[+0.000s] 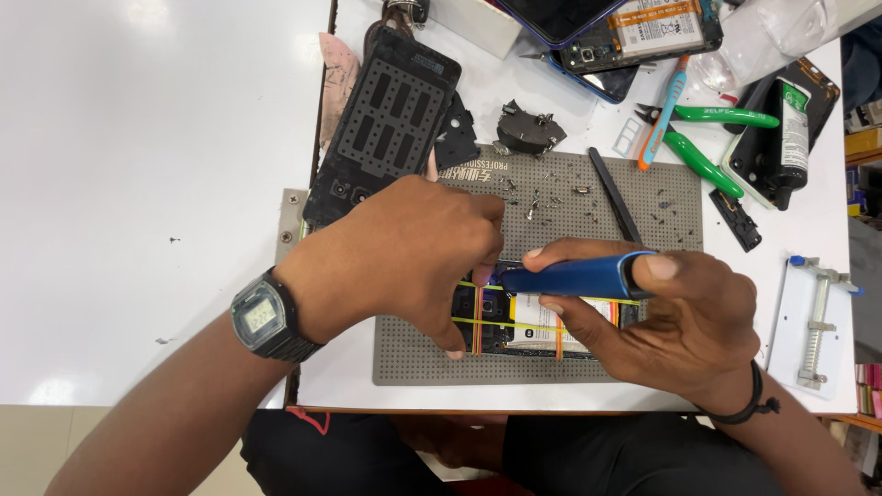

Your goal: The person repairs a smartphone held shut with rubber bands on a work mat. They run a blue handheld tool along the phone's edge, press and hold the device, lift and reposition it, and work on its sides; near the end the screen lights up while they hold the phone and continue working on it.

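The opened black smartphone with its back cover off (542,317) lies flat on the grey perforated work mat (551,220), near the mat's front edge, directly under both hands. The right hand (680,317) has its grip closed around a blue, slim, pen-shaped handheld tool (579,276), thumb on top and fingers curled beneath, with the tool lying almost level and its tip over the phone's upper left corner. The left hand (413,253) rests on the phone's left end, fingertips bent down and pinched at that same corner beside the tool tip, thumb pressed on the phone's near edge (whether it pinches anything small cannot be told). A grey digital wristwatch (262,317) sits on the left wrist.

The phone shows a pale battery and dark internals, crossed by thin yellow bands and two orange ones.

Tiny dark screws (551,197) lie scattered loose across the mat's far half. Green-handled cutters (707,138) lie at the mat's far right corner.
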